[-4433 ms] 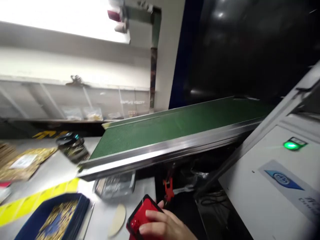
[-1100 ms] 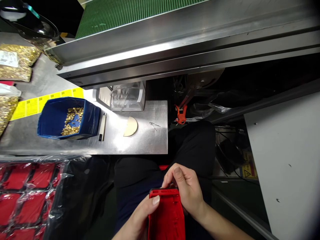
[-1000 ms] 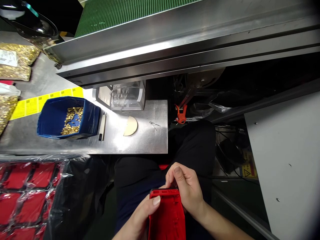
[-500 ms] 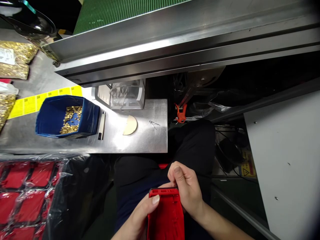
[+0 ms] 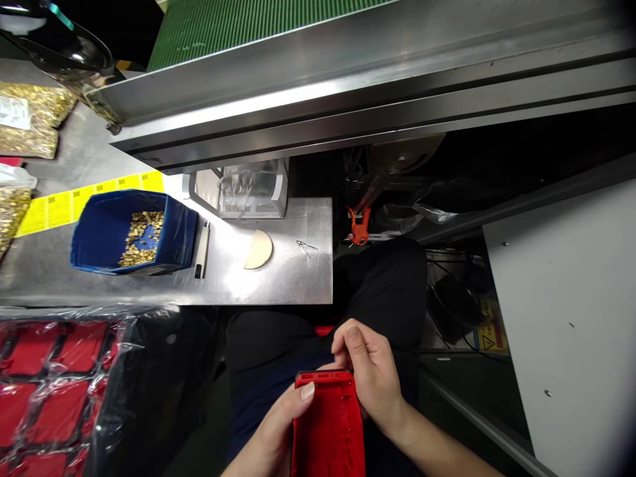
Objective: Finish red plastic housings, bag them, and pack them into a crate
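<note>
Cupping a red casing (image 5: 330, 430) low above the lap, hollow side up, the left hand (image 5: 275, 424) has its grip closed on the casing's left edge, thumb over the top corner. The right hand (image 5: 373, 374) curls just beside the right edge; whether its grip holds anything is hidden. Legs in black trousers (image 5: 387, 291) lie between the hands and the bench (image 5: 283, 288), whose front edge runs straight to a corner just ahead. Red pieces under clear plastic (image 5: 57, 411) crowd the left; a grey panel (image 5: 566, 311) slants down the right, well apart from the forearm. On the bench lie a cream half-disc (image 5: 259, 250), a slim white tool (image 5: 203, 250), thin metal bits (image 5: 307, 246) and a blue bin (image 5: 99, 235) of brass-coloured pieces (image 5: 142, 232). Behind, a clear drawer unit (image 5: 253, 192) sits partly hidden by a metal rail (image 5: 318, 93); green belt (image 5: 238, 26) stretches beyond.
</note>
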`<state>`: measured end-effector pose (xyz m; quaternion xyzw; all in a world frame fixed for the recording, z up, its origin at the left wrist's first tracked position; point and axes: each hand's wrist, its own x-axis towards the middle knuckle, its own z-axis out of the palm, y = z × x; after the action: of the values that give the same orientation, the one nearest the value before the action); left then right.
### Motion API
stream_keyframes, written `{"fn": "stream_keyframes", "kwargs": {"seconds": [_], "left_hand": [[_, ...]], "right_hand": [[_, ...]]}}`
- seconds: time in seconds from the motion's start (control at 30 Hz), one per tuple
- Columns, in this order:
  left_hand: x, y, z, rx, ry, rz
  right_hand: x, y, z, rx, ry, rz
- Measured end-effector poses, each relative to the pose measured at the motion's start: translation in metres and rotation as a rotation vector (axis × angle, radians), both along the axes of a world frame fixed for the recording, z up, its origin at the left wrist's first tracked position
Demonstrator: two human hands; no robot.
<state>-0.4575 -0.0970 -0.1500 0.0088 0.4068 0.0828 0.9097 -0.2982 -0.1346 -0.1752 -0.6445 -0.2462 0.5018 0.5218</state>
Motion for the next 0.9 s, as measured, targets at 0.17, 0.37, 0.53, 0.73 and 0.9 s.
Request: {"fn": "stream_keyframes", "kwargs": {"seconds": [0.17, 0.37, 0.53, 0.73, 0.9], "left_hand": [[-0.001, 0.001, -0.001, -0.001, 0.027, -0.012], [-0.002, 0.001, -0.004, -0.014, 0.012, -0.009], [-0.005, 0.001, -0.007, 0.005, -0.059, 0.005], [-0.014, 0.009, -0.002, 0.171, -0.232, 0.1], [-0.03, 0.025, 0.015, 0.381, -0.115, 0.086]], "right_hand": [[0.001, 0.0, 0.0, -0.014, 0.027, 0.025], [0.0, 0.001, 0.0, -0.005, -0.1, -0.015], [0.006, -0.002, -0.008, 0.014, -0.126, -0.008], [0.046, 0.039, -0.031, -0.1, -0.692, 0.141], [0.053, 0.122, -0.058, -0.093, -0.959, 0.351]]}}
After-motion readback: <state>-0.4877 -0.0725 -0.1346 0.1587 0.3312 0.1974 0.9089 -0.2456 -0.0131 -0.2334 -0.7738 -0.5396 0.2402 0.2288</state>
